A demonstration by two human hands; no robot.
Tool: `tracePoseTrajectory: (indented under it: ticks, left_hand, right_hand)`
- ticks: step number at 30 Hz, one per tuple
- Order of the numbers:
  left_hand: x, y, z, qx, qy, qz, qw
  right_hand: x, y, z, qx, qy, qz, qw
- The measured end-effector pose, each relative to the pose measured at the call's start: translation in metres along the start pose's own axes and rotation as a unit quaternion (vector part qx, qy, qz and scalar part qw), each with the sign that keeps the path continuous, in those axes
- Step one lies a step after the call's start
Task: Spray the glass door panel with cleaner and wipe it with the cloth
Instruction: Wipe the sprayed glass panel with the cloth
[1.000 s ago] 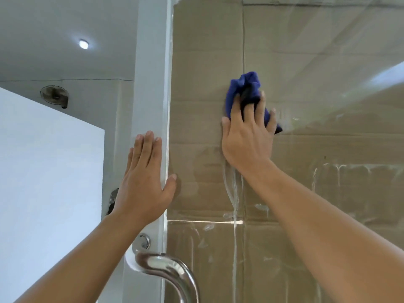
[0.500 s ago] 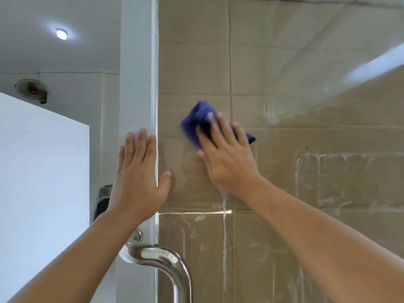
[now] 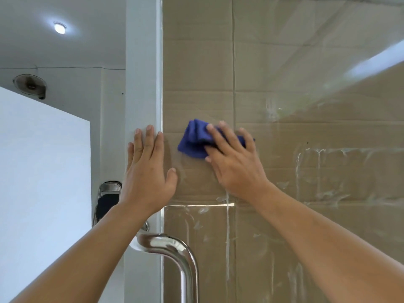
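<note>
Glass door panel (image 3: 317,182), streaked with white runs of cleaner, fronts flat brown cardboard (image 3: 196,62). Curved polished-steel handle (image 3: 175,248) sits below. Left hand (image 3: 148,171) lies flat, fingers straight, on the edge. Right hand (image 3: 234,162) presses the crumpled blue cloth (image 3: 194,138) against the glass with extended fingers.

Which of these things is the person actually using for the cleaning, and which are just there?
In use: blue cloth, glass door panel, right hand, left hand.
Just there: door handle, wall fan, ceiling light, door lock.
</note>
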State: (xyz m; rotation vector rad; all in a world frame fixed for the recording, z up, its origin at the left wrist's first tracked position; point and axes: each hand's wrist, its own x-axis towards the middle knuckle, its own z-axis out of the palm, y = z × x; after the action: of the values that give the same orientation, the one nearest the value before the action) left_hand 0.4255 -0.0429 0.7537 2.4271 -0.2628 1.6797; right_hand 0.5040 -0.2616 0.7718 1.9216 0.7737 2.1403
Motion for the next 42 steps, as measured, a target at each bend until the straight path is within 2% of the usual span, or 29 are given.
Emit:
tracePoseTrajectory:
  ticks: [2, 3, 4, 5, 8, 9, 10, 12, 14, 15, 16, 17, 19, 21, 22, 23, 25, 26, 27, 28, 31, 33, 34, 36, 38, 39, 40, 41, 42]
  left_hand:
    - [-0.002, -0.002, -0.001, 0.004, -0.006, 0.004, 1.000]
    - [-0.003, -0.003, -0.001, 0.006, -0.007, 0.005, 1.000]
    - [-0.003, -0.004, -0.001, 0.009, -0.007, 0.006, 1.000]
    - [-0.003, -0.004, -0.001, 0.010, -0.007, 0.007, 1.000]
    - [-0.003, -0.004, 0.000, 0.001, -0.007, 0.006, 1.000]
    - [-0.002, -0.004, 0.000, -0.002, -0.007, 0.007, 1.000]
    - [-0.003, -0.005, -0.001, -0.003, -0.007, 0.009, 1.000]
    - [-0.003, -0.007, -0.001, 0.003, -0.010, 0.015, 1.000]
    - [-0.004, -0.009, -0.001, 0.013, -0.014, 0.018, 1.000]
    - [-0.004, -0.009, -0.001, 0.014, -0.013, 0.018, 1.000]
    - [-0.004, -0.009, -0.001, 0.011, -0.010, 0.019, 1.000]
    - [-0.004, -0.009, -0.001, 0.006, -0.007, 0.019, 1.000]
    - [-0.003, -0.009, 0.000, -0.003, -0.002, 0.019, 1.000]
    - [-0.003, -0.010, 0.000, -0.005, 0.000, 0.022, 1.000]
    - [-0.003, -0.011, 0.000, -0.004, 0.000, 0.024, 1.000]
    - [-0.003, -0.011, 0.000, -0.005, 0.000, 0.026, 1.000]
    - [-0.004, -0.012, 0.001, 0.000, -0.002, 0.027, 1.000]
    - [-0.004, -0.011, 0.002, 0.007, -0.002, 0.026, 1.000]
    - [-0.004, -0.009, 0.003, 0.013, 0.001, 0.024, 1.000]
    - [-0.004, -0.006, 0.004, 0.013, 0.008, 0.021, 1.000]
    - [-0.002, 0.006, 0.009, -0.003, 0.028, 0.012, 1.000]
    - [0.000, 0.012, 0.011, -0.002, 0.034, 0.012, 0.999]
    - [0.001, 0.015, 0.012, 0.001, 0.035, 0.016, 0.999]
    - [0.002, 0.019, 0.014, 0.010, 0.031, 0.028, 0.999]
    - [0.005, 0.023, 0.015, 0.015, 0.024, 0.035, 0.999]
    - [0.006, 0.026, 0.016, 0.015, 0.023, 0.037, 0.999]
    - [0.008, 0.028, 0.017, 0.015, 0.022, 0.038, 0.999]
    - [0.010, 0.032, 0.019, 0.015, 0.021, 0.038, 0.999]
    - [0.012, 0.034, 0.019, 0.018, 0.022, 0.037, 0.999]
  right_hand:
    - [0.009, 0.004, 0.001, -0.004, 0.013, 0.180, 0.984]
    - [0.015, 0.002, -0.001, -0.005, 0.016, 0.236, 0.972]
    - [0.021, -0.003, -0.001, -0.016, 0.017, 0.248, 0.968]
    - [0.023, -0.011, -0.001, -0.027, 0.014, 0.214, 0.976]
    - [0.018, -0.027, -0.003, -0.020, 0.007, 0.005, 1.000]
    - [0.018, -0.027, -0.004, -0.021, 0.006, -0.022, 1.000]
    - [0.020, -0.023, -0.003, -0.028, 0.007, -0.008, 1.000]
    - [0.032, -0.011, -0.001, -0.038, 0.016, 0.121, 0.992]
    - [0.048, -0.001, 0.001, -0.021, 0.002, 0.270, 0.963]
    - [0.054, -0.001, 0.000, -0.003, -0.015, 0.295, 0.956]
    - [0.057, -0.005, 0.001, 0.011, -0.015, 0.268, 0.963]
    - [0.057, -0.011, 0.002, 0.018, -0.009, 0.200, 0.980]
    - [0.049, -0.021, 0.005, 0.030, -0.016, -0.005, 0.999]
    - [0.038, -0.015, 0.004, 0.036, -0.039, -0.158, 0.986]
    - [0.034, -0.009, 0.005, 0.027, -0.035, -0.171, 0.984]
    - [0.032, -0.003, 0.007, 0.019, -0.014, -0.132, 0.991]
    - [0.029, 0.004, 0.006, 0.020, 0.025, 0.067, 0.997]
    - [0.030, 0.003, 0.006, 0.025, 0.035, 0.163, 0.986]
    - [0.032, -0.002, 0.005, 0.030, 0.035, 0.213, 0.976]
    - [0.032, -0.008, 0.005, 0.030, 0.034, 0.206, 0.978]
    - [0.024, -0.006, 0.007, 0.040, 0.007, -0.035, 0.999]
    - [0.024, 0.011, 0.006, 0.044, -0.003, -0.114, 0.992]
    - [0.025, 0.021, 0.007, 0.038, 0.007, -0.095, 0.995]
    - [0.030, 0.038, 0.007, 0.029, 0.041, 0.059, 0.997]
    - [0.035, 0.045, 0.001, 0.047, 0.040, 0.279, 0.958]
    - [0.037, 0.043, -0.001, 0.062, 0.023, 0.354, 0.933]
    - [0.039, 0.039, -0.003, 0.065, 0.011, 0.370, 0.927]
    - [0.037, 0.036, -0.004, 0.058, 0.013, 0.324, 0.944]
    - [0.034, 0.033, -0.002, 0.051, 0.022, 0.225, 0.973]
